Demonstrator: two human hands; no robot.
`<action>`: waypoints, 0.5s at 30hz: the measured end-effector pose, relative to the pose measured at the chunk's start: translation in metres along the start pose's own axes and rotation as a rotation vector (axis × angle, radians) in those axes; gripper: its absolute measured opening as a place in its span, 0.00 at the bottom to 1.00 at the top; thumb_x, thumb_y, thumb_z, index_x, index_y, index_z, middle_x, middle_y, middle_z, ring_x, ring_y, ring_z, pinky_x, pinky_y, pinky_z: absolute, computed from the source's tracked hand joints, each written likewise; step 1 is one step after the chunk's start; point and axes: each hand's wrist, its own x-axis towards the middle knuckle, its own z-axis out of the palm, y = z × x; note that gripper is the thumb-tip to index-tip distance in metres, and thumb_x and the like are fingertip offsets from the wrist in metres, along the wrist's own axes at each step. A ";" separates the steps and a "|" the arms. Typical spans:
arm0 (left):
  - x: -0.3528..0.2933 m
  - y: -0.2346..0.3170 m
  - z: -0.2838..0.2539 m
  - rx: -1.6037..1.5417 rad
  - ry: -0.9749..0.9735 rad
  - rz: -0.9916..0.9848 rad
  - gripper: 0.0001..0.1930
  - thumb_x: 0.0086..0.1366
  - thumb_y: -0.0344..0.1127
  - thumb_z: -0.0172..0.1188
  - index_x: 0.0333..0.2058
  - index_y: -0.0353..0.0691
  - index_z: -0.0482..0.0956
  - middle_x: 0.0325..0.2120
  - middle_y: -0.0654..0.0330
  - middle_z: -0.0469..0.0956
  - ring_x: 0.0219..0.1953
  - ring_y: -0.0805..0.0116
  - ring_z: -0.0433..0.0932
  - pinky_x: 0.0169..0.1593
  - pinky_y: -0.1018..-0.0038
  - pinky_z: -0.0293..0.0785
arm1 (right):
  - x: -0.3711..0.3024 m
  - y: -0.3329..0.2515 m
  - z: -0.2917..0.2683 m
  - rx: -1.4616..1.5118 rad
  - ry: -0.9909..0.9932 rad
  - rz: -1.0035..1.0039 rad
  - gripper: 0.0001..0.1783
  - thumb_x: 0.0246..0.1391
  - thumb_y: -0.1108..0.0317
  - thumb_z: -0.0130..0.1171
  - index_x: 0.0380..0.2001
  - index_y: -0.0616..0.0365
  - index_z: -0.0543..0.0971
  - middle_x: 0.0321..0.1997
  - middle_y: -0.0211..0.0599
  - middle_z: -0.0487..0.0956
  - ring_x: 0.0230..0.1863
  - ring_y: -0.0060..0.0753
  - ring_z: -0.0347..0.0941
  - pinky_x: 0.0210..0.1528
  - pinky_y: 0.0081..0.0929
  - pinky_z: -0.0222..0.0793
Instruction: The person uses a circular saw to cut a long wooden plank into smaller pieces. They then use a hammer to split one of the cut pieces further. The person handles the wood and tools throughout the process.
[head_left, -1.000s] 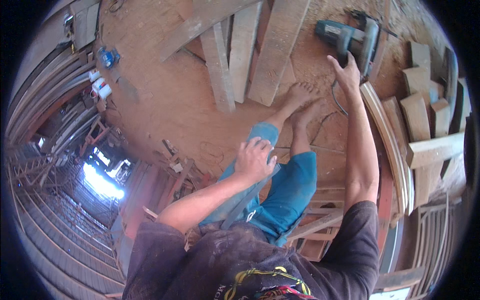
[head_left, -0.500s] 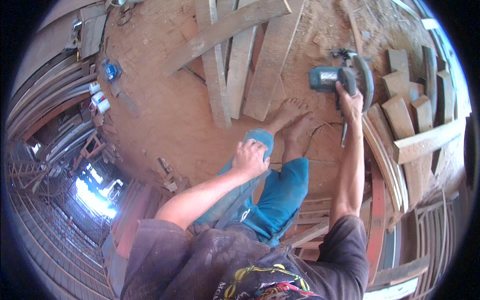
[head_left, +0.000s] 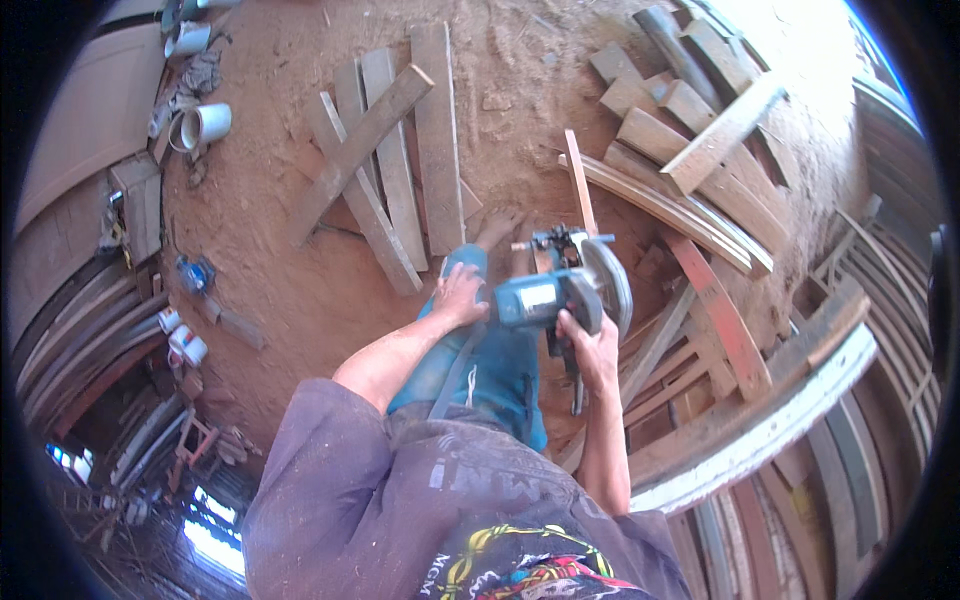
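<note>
My right hand (head_left: pixel 594 352) is closed round the rear handle of a teal and black circular saw (head_left: pixel 528 300). The saw is lifted in front of my thighs, its round grey blade guard to the right and its motor housing to the left. On my knee in blue trousers (head_left: pixel 466 258) lies my left hand (head_left: pixel 461 296), fingers apart and holding nothing. Just beyond the saw, a narrow reddish wood strip (head_left: pixel 579 180) points away from me. My bare feet are partly hidden by the saw and the knee.
Several weathered planks (head_left: pixel 433 150) lie crossed on the dirt floor ahead. A pile of timber offcuts (head_left: pixel 690 130) is at the far right, with a long red board (head_left: pixel 722 315) nearer. White buckets (head_left: pixel 205 126) and a blue power tool (head_left: pixel 195 273) are at the left.
My right hand has brought the saw from the far right in closer to my body. The view has turned to the right, while my left hand stays on the knee.
</note>
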 end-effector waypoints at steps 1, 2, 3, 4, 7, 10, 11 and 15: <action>-0.007 -0.001 -0.002 0.062 -0.041 0.018 0.26 0.60 0.51 0.70 0.57 0.52 0.83 0.63 0.60 0.79 0.72 0.55 0.69 0.70 0.48 0.66 | -0.026 -0.001 -0.006 -0.041 0.039 0.015 0.18 0.63 0.64 0.72 0.49 0.65 0.82 0.32 0.29 0.82 0.33 0.22 0.77 0.38 0.26 0.74; -0.009 0.001 -0.014 -0.019 -0.119 -0.011 0.27 0.61 0.52 0.70 0.57 0.51 0.84 0.62 0.58 0.79 0.71 0.54 0.71 0.70 0.49 0.68 | -0.050 -0.003 -0.009 -0.047 0.084 0.015 0.18 0.62 0.65 0.72 0.50 0.65 0.83 0.31 0.28 0.81 0.32 0.22 0.77 0.37 0.26 0.74; -0.010 0.001 -0.025 -0.101 -0.208 -0.045 0.27 0.61 0.52 0.69 0.58 0.51 0.84 0.62 0.56 0.80 0.69 0.53 0.73 0.69 0.50 0.70 | -0.075 -0.005 -0.011 -0.054 0.129 0.026 0.18 0.62 0.65 0.73 0.50 0.64 0.83 0.31 0.28 0.81 0.32 0.22 0.77 0.36 0.25 0.74; -0.012 0.000 -0.036 -0.182 -0.298 -0.086 0.27 0.62 0.53 0.69 0.58 0.50 0.84 0.61 0.54 0.81 0.68 0.53 0.76 0.69 0.51 0.71 | -0.099 -0.007 -0.012 -0.061 0.171 0.041 0.19 0.62 0.65 0.73 0.51 0.64 0.83 0.31 0.28 0.81 0.32 0.21 0.77 0.35 0.25 0.74; -0.022 -0.010 -0.058 -0.284 -0.208 -0.068 0.25 0.65 0.53 0.67 0.54 0.44 0.87 0.51 0.49 0.87 0.56 0.50 0.84 0.63 0.58 0.78 | -0.163 0.001 -0.018 -0.041 0.329 -0.017 0.19 0.61 0.67 0.75 0.51 0.65 0.84 0.39 0.31 0.85 0.38 0.23 0.79 0.43 0.25 0.77; -0.013 -0.037 -0.064 -0.412 -0.139 -0.038 0.21 0.67 0.48 0.68 0.51 0.38 0.87 0.46 0.51 0.89 0.50 0.58 0.87 0.58 0.62 0.81 | -0.221 0.009 -0.024 0.105 0.467 -0.087 0.21 0.60 0.69 0.76 0.54 0.65 0.84 0.44 0.32 0.85 0.47 0.27 0.80 0.52 0.28 0.76; -0.018 -0.044 -0.060 -0.460 -0.126 -0.035 0.20 0.67 0.46 0.69 0.50 0.37 0.88 0.45 0.52 0.89 0.48 0.61 0.88 0.56 0.64 0.82 | -0.245 -0.003 -0.024 0.104 0.499 -0.039 0.20 0.61 0.70 0.76 0.54 0.65 0.84 0.43 0.32 0.85 0.44 0.25 0.79 0.48 0.26 0.76; -0.031 -0.055 -0.065 -0.464 -0.106 -0.114 0.18 0.68 0.45 0.69 0.49 0.38 0.88 0.41 0.58 0.89 0.41 0.69 0.87 0.45 0.69 0.84 | -0.310 0.002 -0.015 0.198 0.637 -0.187 0.13 0.62 0.72 0.73 0.47 0.65 0.85 0.28 0.25 0.79 0.23 0.16 0.69 0.26 0.19 0.63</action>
